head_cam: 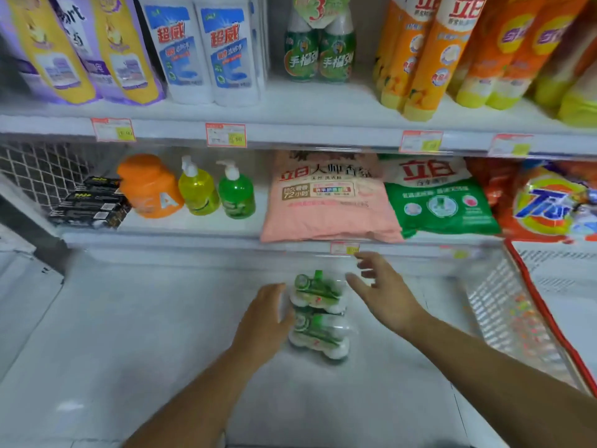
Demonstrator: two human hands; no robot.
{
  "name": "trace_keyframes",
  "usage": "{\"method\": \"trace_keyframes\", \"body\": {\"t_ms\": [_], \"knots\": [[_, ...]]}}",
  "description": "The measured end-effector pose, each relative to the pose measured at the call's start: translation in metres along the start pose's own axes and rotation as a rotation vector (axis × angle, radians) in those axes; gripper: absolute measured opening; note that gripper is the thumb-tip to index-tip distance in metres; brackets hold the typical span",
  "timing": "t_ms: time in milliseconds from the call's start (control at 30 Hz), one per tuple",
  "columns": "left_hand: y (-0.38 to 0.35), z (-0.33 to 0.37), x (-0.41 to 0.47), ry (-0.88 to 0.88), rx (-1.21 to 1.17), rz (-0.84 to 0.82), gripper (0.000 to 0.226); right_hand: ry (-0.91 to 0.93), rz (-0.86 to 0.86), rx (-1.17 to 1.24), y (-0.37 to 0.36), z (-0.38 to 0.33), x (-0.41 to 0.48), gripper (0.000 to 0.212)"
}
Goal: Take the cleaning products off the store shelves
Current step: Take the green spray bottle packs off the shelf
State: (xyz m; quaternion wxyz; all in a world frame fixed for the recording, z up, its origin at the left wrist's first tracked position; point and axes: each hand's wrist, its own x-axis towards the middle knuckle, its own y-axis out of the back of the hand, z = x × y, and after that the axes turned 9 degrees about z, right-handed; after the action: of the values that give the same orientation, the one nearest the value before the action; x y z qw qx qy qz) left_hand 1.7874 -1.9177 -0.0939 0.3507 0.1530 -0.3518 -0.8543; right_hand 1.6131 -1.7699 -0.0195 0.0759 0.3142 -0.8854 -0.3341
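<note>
In the head view the pack of green bottles [318,313] lies on the white worktop [155,334], touching the straight, unclenched fingers of the left hand [268,315] and just left of the spread, released fingers of the right hand [381,289], so I'd steady it flat before reaching for the shelf [200,225].

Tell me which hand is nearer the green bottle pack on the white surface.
Left. The left hand lies against the left side of the green bottle pack; the right hand hovers spread at its upper right, not clearly touching.
</note>
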Motion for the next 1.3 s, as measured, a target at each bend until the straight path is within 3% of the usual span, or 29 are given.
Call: {"method": "trace_keyframes", "body": {"t_ms": [133, 200, 300, 500, 600, 733, 833, 933, 1000, 1067, 1200, 1300], "knots": [[-0.024, -0.040, -0.052, 0.114, 0.085, -0.229, 0.064, -0.087, -0.360, -0.076, -0.039, 0.038, -0.043, 0.071], [-0.024, -0.053, -0.063, 0.102, 0.185, -0.306, 0.068, -0.068, -0.307, -0.149, -0.057, 0.050, -0.047, 0.066], [-0.014, -0.056, -0.064, 0.111, 0.187, -0.330, 0.074, -0.101, -0.155, -0.196, -0.067, 0.051, -0.042, 0.042], [0.015, -0.029, -0.036, 0.184, -0.053, -0.248, 0.114, 0.029, -0.136, -0.173, -0.008, -0.001, -0.026, 0.038], [0.037, 0.006, -0.022, 0.100, -0.210, -0.270, 0.111, 0.137, -0.153, -0.006, 0.047, -0.049, -0.022, 0.030], [0.074, 0.056, 0.006, 0.082, -0.436, -0.093, 0.076, 0.227, -0.028, 0.291, 0.096, -0.101, -0.025, 0.024], [0.104, 0.086, 0.021, -0.003, -0.488, -0.020, 0.076, 0.270, 0.167, 0.512, 0.107, -0.120, -0.024, 0.026], [0.128, 0.108, 0.042, -0.077, -0.524, 0.094, 0.077, 0.248, 0.200, 0.620, 0.113, -0.128, -0.014, 0.066], [0.141, 0.123, 0.061, -0.123, -0.557, 0.171, 0.079, 0.252, 0.078, 0.551, 0.110, -0.131, 0.000, 0.091], [0.151, 0.138, 0.084, -0.144, -0.589, 0.237, 0.086, 0.278, 0.020, 0.434, 0.097, -0.131, 0.017, 0.102], [0.166, 0.163, 0.132, -0.241, -0.553, 0.312, 0.072, 0.391, 0.197, 0.357, 0.096, -0.151, 0.074, 0.082], [0.172, 0.170, 0.168, -0.286, -0.540, 0.343, 0.068, 0.495, 0.217, 0.342, 0.104, -0.171, 0.118, 0.078]]}}
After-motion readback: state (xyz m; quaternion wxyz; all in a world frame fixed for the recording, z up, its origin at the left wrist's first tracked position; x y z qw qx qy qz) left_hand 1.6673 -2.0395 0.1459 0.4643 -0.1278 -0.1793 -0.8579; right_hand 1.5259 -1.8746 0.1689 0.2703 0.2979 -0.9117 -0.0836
